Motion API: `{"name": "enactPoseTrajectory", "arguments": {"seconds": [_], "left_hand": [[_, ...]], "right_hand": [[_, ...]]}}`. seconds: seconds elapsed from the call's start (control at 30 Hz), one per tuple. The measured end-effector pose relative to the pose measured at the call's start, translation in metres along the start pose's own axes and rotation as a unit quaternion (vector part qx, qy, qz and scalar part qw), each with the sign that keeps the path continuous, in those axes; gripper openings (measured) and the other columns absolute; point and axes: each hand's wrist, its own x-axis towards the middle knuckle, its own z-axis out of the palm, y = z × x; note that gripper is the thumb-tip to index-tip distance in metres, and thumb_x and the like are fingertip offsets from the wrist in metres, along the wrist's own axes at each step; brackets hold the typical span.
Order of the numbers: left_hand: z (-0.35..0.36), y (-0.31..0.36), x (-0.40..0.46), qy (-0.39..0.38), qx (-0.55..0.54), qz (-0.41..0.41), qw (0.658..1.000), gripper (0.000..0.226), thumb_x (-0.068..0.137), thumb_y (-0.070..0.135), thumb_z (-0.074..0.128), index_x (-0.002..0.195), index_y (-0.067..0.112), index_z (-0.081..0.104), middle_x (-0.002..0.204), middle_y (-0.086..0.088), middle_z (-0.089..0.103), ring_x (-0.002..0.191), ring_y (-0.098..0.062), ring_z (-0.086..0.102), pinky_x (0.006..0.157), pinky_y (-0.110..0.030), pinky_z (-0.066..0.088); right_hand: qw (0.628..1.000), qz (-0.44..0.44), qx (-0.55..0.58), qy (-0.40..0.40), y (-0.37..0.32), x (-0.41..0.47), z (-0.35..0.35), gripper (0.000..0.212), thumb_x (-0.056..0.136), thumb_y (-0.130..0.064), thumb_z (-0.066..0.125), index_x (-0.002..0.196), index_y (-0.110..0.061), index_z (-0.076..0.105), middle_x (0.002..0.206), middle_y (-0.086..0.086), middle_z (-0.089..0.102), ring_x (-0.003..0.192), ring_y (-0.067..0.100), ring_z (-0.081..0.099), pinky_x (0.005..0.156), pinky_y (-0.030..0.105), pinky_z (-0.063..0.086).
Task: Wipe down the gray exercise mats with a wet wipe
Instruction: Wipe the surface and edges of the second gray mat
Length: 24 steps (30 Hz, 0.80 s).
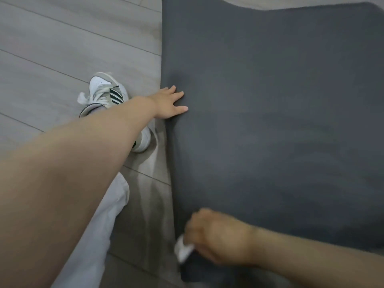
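From the head view, the left hand [169, 103] lies flat with straight fingers on the near-left edge of the gray exercise mat [270, 121], pressing it to the wooden floor [52, 48]. Nearer the body, the right hand [216, 235] is curled round a white wet wipe [182, 249] and holds it against the mat's left edge, close to the near corner; this hand is blurred, so the exact finger placement cannot be told. The mat spreads away from both hands to the right and forward. A white sneaker [108, 92] stands on the floor just behind the left hand.

The likely trouble: the wipe sits right at the mat's border, so a stroke may slip off onto the floor and pick up dirt. If the left hand eases its pressure, the mat could slide or buckle under the wiping. The small bunched wipe may also skip patches of the wide surface
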Motion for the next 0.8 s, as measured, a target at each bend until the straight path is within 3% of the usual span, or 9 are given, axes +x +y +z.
{"name": "enactPoseTrajectory", "arguments": {"seconds": [0.1,0.2,0.3,0.4,0.47,0.57,0.67,0.77,0.8], "left_hand": [[-0.004,-0.007,0.000,-0.030,-0.022,0.010,0.999,0.088,0.092,0.068,0.043,0.159,0.026,0.005,0.166,-0.004,-0.007,0.153,-0.022,-0.005,0.124,-0.038,0.001],[-0.004,-0.013,0.000,-0.038,-0.004,0.015,0.999,0.094,0.089,0.068,0.049,0.159,0.025,0.003,0.166,-0.004,-0.008,0.153,-0.021,-0.006,0.124,-0.038,0.001],[0.004,-0.006,0.003,-0.019,0.025,0.011,0.999,0.092,0.092,0.060,0.052,0.159,0.022,0.001,0.165,-0.010,-0.009,0.152,-0.028,-0.004,0.123,-0.036,0.002],[0.002,-0.005,0.002,-0.024,0.026,0.002,0.999,0.088,0.094,0.060,0.049,0.159,0.023,0.002,0.166,-0.009,-0.008,0.153,-0.028,-0.003,0.123,-0.035,0.002],[-0.003,-0.003,0.001,-0.029,0.038,-0.003,0.999,0.087,0.094,0.062,0.046,0.159,0.023,0.003,0.166,-0.009,-0.008,0.153,-0.028,-0.001,0.123,-0.036,0.004],[-0.002,0.003,-0.001,-0.025,0.064,0.002,0.998,0.090,0.093,0.063,0.048,0.159,0.020,0.002,0.165,-0.014,-0.006,0.152,-0.033,0.002,0.123,-0.037,0.007],[0.004,0.006,-0.001,-0.014,0.089,-0.009,0.996,0.093,0.092,0.065,0.047,0.158,0.020,-0.001,0.165,-0.015,-0.007,0.152,-0.035,0.002,0.123,-0.040,0.008],[0.019,0.015,-0.007,0.023,0.128,-0.031,0.991,0.085,0.098,0.061,0.037,0.158,0.017,-0.006,0.164,-0.016,-0.011,0.152,-0.035,-0.002,0.123,-0.042,0.008],[0.026,0.017,-0.009,0.044,0.134,-0.035,0.989,0.082,0.100,0.058,0.034,0.158,0.015,-0.006,0.164,-0.017,-0.012,0.152,-0.035,-0.004,0.123,-0.042,0.006]], "right_hand": [[0.978,-0.146,-0.080,-0.125,-0.014,-0.017,0.008,0.008,0.091,-0.024,0.052,0.088,-0.027,0.058,0.093,-0.008,0.055,0.088,0.012,0.050,0.079,0.026,0.039],[0.982,-0.184,-0.027,-0.020,0.027,0.021,-0.017,0.002,0.084,-0.009,0.065,0.084,-0.010,0.063,0.087,0.009,0.061,0.081,0.030,0.056,0.072,0.039,0.043],[0.984,0.003,-0.114,0.135,0.119,0.077,-0.080,0.008,0.075,-0.008,0.062,0.082,-0.004,0.066,0.084,0.015,0.061,0.077,0.034,0.057,0.072,0.038,0.040],[0.919,0.300,-0.104,0.234,0.206,0.087,-0.126,0.020,0.082,-0.011,0.055,0.097,-0.006,0.068,0.100,0.018,0.062,0.098,0.038,0.056,0.083,0.039,0.041],[0.896,0.367,-0.061,0.244,0.216,0.076,-0.118,0.023,0.084,-0.015,0.055,0.102,-0.011,0.068,0.104,0.014,0.063,0.102,0.033,0.057,0.085,0.033,0.041],[0.944,0.263,0.006,0.197,0.152,0.037,-0.075,0.017,0.082,-0.013,0.061,0.096,-0.010,0.069,0.093,0.009,0.066,0.089,0.026,0.061,0.076,0.025,0.039],[0.990,0.120,0.016,0.071,0.068,-0.036,-0.023,0.015,0.088,-0.021,0.055,0.092,-0.014,0.067,0.088,0.005,0.064,0.082,0.025,0.058,0.075,0.031,0.045],[0.992,-0.061,-0.035,-0.104,0.019,-0.090,0.002,0.015,0.093,-0.026,0.050,0.083,-0.020,0.061,0.084,0.000,0.057,0.078,0.022,0.053,0.069,0.032,0.041],[0.984,-0.106,-0.070,-0.124,0.021,-0.092,0.001,0.012,0.092,-0.024,0.053,0.083,-0.020,0.059,0.084,-0.001,0.055,0.078,0.021,0.051,0.069,0.031,0.038]]}}
